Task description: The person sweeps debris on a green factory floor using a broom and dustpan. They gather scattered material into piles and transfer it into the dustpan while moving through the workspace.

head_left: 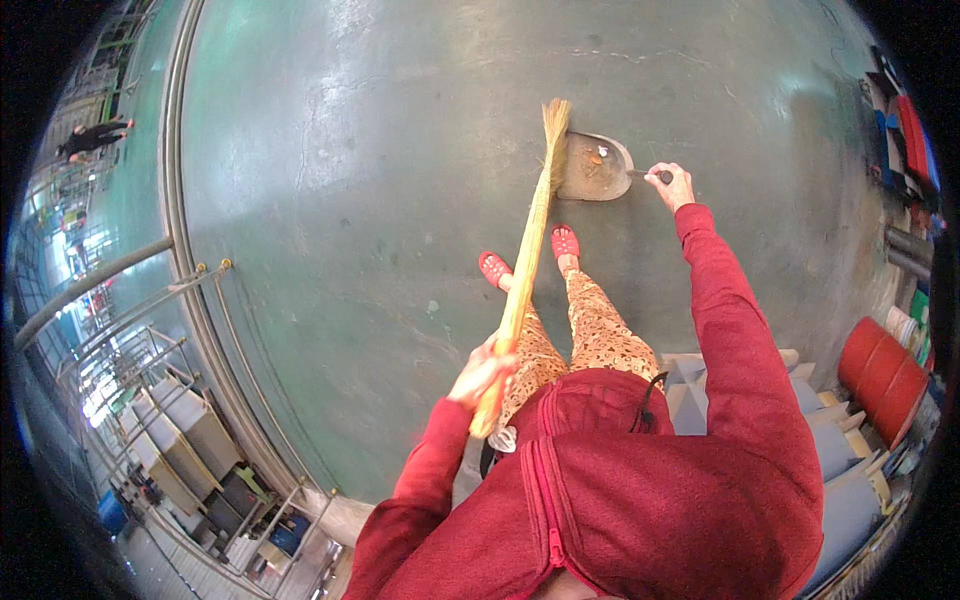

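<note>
My left hand (pixel 482 374) is closed round the lower part of a long straw broom (pixel 527 265), near its butt end. The broom slants up and away from me, and its bristle tip lies against the open left edge of a dustpan (pixel 607 182). Inside the pan are some brown debris and a small white scrap (pixel 602 151). My right hand (pixel 673 186) grips the dark handle of the dustpan, which rests on the floor just ahead of my feet.
Smooth green-grey floor (pixel 380 200) spreads around me. A metal railing (pixel 180 150) runs along the left, with stacked panels (pixel 180 430) beyond it. At the right stands a red drum (pixel 882 382). Far left, another person (pixel 95 138) in dark clothes is visible.
</note>
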{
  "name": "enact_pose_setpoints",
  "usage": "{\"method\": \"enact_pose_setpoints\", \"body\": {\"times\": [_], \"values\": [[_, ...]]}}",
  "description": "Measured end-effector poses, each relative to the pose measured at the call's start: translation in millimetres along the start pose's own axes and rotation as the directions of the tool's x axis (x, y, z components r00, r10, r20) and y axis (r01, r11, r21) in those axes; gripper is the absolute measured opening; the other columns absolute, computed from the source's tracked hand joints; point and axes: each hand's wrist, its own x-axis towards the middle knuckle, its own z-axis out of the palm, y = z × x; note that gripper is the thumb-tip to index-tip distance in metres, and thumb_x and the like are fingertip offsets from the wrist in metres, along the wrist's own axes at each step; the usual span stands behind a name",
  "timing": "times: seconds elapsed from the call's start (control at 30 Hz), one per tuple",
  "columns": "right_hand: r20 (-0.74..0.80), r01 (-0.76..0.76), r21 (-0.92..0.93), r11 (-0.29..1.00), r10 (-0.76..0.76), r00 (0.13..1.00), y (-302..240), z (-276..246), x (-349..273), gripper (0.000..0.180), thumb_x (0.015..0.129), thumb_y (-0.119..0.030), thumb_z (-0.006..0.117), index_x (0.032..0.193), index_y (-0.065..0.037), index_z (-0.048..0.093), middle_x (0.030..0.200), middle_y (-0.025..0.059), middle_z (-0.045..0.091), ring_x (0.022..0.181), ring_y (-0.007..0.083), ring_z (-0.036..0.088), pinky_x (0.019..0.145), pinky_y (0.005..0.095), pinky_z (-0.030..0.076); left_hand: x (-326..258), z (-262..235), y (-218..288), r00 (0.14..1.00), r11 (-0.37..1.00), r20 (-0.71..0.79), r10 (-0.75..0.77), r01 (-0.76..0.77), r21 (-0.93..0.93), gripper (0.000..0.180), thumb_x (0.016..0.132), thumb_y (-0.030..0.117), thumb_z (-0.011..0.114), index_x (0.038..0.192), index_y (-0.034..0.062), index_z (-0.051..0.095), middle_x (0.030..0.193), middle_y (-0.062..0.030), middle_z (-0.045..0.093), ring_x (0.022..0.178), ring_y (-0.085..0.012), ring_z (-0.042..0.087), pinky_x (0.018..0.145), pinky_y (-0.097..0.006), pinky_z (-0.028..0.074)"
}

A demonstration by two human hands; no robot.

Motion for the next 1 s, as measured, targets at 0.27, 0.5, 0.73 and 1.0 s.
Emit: {"method": "enact_pose_setpoints", "body": {"times": [0.27,0.5,0.73,1.0], "values": [[-0.027,0.013,-0.011,1.000,-0.014,1.000,16.6,1.9,-0.4,0.017,0.068,-0.024,0.064,0.077,-0.010,0.061,0.080,0.0097,0.057,0.079,0.0266,0.054,0.073,0.0369,0.043,-20.9,-0.5,9.1,0.995,0.976,0.079,-0.056,0.071,-0.208,0.045,0.072,0.003,0.050,0.115,0.0090,0.037,0.066,-0.0026,0.045,0.044,-0.0071,0.041,0.037,-0.018,0.035],[-0.003,-0.021,0.057,0.998,0.021,1.000,28.0,-22.7,-6.0,0.018,0.068,-0.025,0.063,0.078,-0.010,0.061,0.083,0.0107,0.058,0.082,0.0262,0.055,0.075,0.0369,0.043,-115.1,-20.9,8.4,0.995,0.874,-0.051,-0.081,0.047,-0.484,0.039,0.071,0.000,0.049,0.107,0.0114,0.039,0.067,-0.0041,0.041,0.044,-0.0062,0.036,0.035,-0.017,0.031],[-0.013,-0.043,0.041,0.998,0.043,0.999,31.8,-37.6,-12.5,0.020,0.068,-0.024,0.064,0.080,-0.009,0.061,0.083,0.0105,0.059,0.081,0.0254,0.056,0.074,0.0356,0.043,-66.2,-86.3,52.6,0.954,0.968,-0.259,0.151,-0.197,-0.159,0.039,0.072,0.002,0.048,0.109,0.0090,0.039,0.066,-0.0022,0.043,0.047,-0.0072,0.040,0.039,-0.018,0.037],[-0.098,-0.061,0.043,0.997,0.065,0.993,54.8,-58.8,-30.9,0.018,0.066,-0.024,0.065,0.076,-0.009,0.061,0.073,0.0090,0.057,0.073,0.0241,0.055,0.070,0.0349,0.043,41.6,-46.8,53.7,0.929,0.964,-0.304,0.209,-0.144,0.223,0.034,0.069,0.006,0.055,0.101,0.0058,0.043,0.065,-0.0014,0.047,0.044,-0.0093,0.046,0.039,-0.023,0.043]]}}
